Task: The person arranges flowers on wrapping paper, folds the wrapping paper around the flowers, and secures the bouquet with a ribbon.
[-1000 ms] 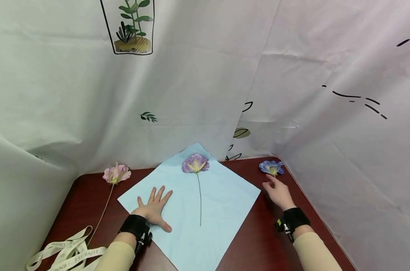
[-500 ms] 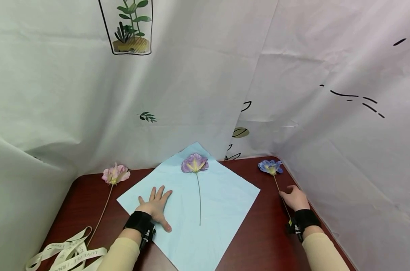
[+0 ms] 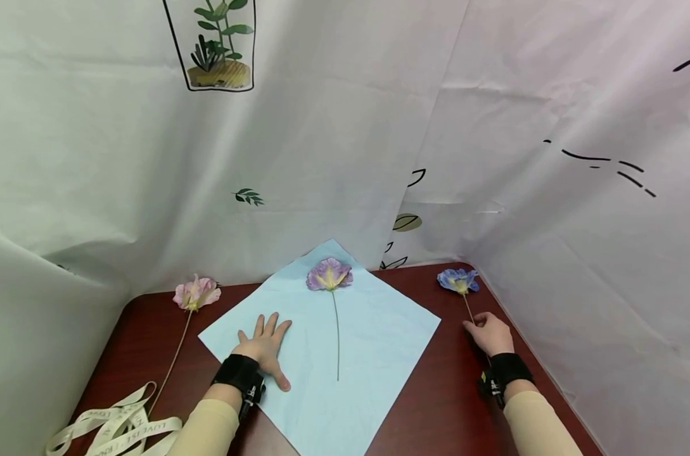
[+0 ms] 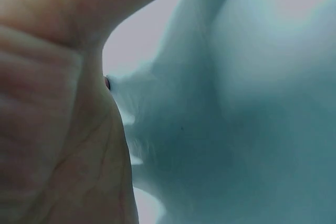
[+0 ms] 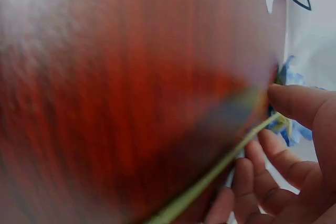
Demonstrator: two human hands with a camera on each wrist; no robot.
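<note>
Soft, even light bathes a pale backdrop (image 3: 345,139) in the clear head view. Glare whitens a corner of the blurred red tabletop (image 5: 115,87) in the right-wrist view; in the left-wrist view, the left hand (image 4: 68,103) darkens against a hazy blue sheet (image 4: 226,150).

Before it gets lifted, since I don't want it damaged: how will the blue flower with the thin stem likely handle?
The blue ruffled flower looks light, its stem being very thin. That stem lies nearly straight, so is probably fairly stiff. The thin-looking, ruffled petals may crease if squeezed.
</note>
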